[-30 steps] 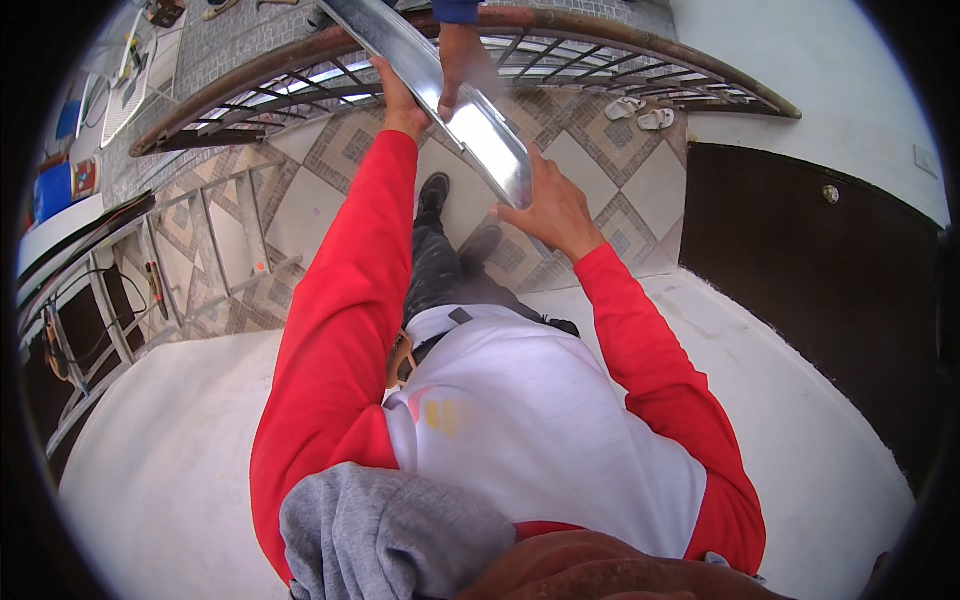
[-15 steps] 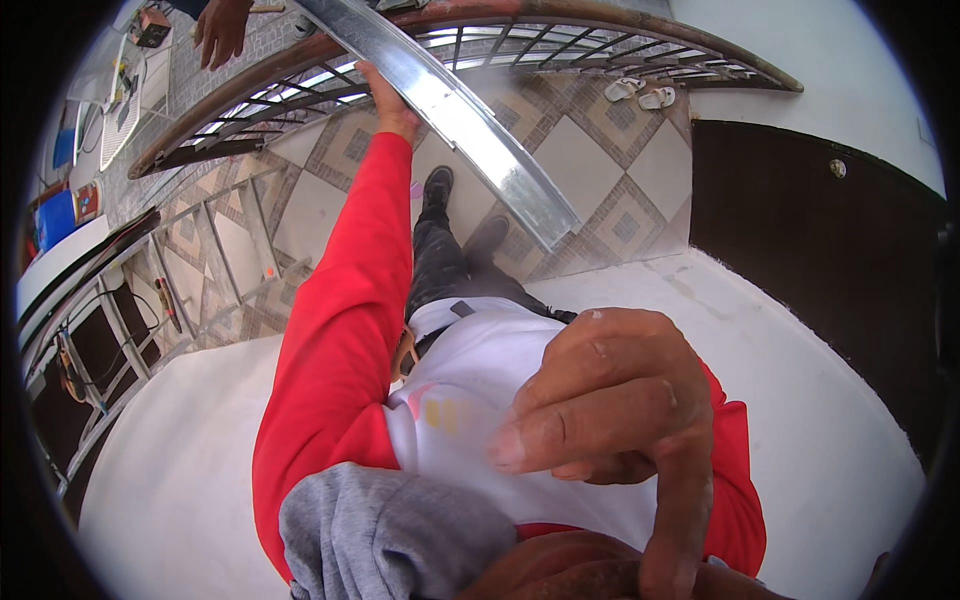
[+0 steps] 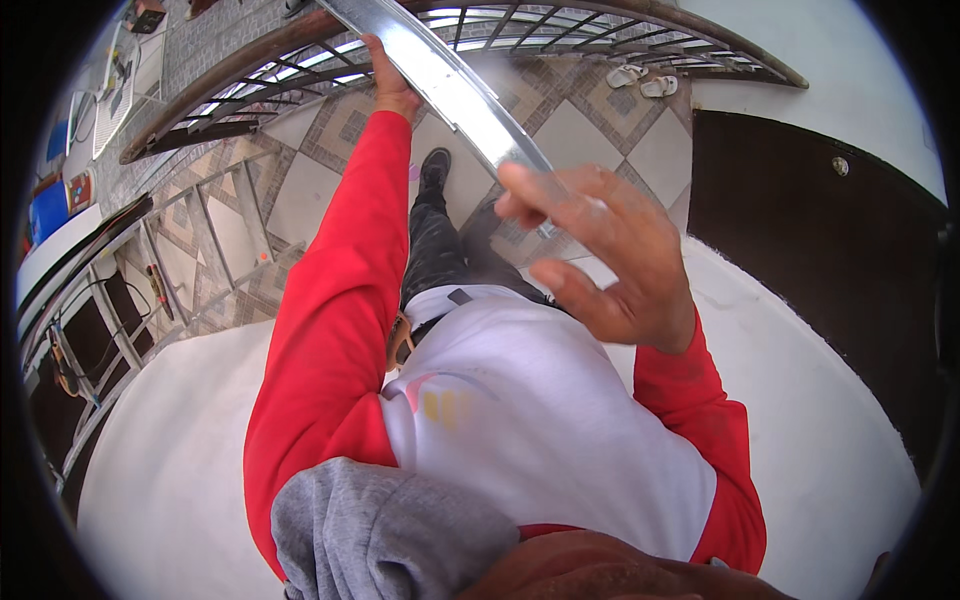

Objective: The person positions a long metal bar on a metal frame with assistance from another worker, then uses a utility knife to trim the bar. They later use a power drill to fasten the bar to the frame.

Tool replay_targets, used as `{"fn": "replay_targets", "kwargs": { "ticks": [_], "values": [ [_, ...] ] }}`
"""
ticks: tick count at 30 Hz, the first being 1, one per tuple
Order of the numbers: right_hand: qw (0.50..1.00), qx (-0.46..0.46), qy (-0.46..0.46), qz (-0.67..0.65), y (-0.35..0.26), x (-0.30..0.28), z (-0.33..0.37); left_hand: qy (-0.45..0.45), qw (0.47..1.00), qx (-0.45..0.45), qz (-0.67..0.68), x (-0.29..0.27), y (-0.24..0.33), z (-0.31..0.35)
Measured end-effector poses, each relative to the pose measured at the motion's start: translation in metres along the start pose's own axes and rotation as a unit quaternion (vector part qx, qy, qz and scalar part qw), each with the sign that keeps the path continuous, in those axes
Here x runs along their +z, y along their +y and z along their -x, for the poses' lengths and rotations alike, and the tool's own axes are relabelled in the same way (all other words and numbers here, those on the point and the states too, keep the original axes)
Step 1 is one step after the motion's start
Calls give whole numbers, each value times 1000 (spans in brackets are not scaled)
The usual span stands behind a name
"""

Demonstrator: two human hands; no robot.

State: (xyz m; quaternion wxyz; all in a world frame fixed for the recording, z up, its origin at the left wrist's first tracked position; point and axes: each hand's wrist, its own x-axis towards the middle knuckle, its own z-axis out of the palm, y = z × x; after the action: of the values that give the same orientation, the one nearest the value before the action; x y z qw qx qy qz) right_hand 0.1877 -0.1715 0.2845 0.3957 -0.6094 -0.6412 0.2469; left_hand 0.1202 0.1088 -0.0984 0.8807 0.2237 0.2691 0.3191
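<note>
A long, shiny metal channel (image 3: 440, 82) slants from the top edge down toward the middle of the view. My left hand (image 3: 394, 86), arm stretched forward, grips its left edge close to the railing. My right hand (image 3: 622, 250) is raised in front of my chest, thumb and fingers apart. Its fingertips overlap the near end of the channel in the view; whether they touch it I cannot tell. Nothing shows between those fingers.
A curved railing (image 3: 590, 12) with a wooden handrail crosses the top. At left a metal ladder (image 3: 205, 235) leans, with hand tools hanging by it. White sandals (image 3: 658, 87) lie on the tiled floor near a dark door (image 3: 790, 200).
My right hand has moved from close by my head forward to the channel's near end, its fingers spreading. The left hand keeps its hold. Another person's hand at top left has left the view.
</note>
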Motion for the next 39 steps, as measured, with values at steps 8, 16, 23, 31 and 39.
{"fn": "replay_targets", "kwargs": {
  "ticks": [8, 16, 23, 31, 39],
  "values": [
    [909, 353, -84, 205, 163, 108, 38, 99, 995, -4, 16, 18, -6, 5],
    [922, 353, -84, 135, 180, 96, 51, 102, 995, 3, -1, 47, -2, 26],
    [936, 338, -96, 9, 200, 75, 63, 174, 982, -29, -63, 71, -1, 36],
    [913, 366, -102, -148, 210, 57, 72, 150, 980, -8, -132, 79, -4, 36],
    [805, 440, -160, -363, 217, 30, 83, 135, 957, -26, -254, 107, -1, 41]
  ]
}}
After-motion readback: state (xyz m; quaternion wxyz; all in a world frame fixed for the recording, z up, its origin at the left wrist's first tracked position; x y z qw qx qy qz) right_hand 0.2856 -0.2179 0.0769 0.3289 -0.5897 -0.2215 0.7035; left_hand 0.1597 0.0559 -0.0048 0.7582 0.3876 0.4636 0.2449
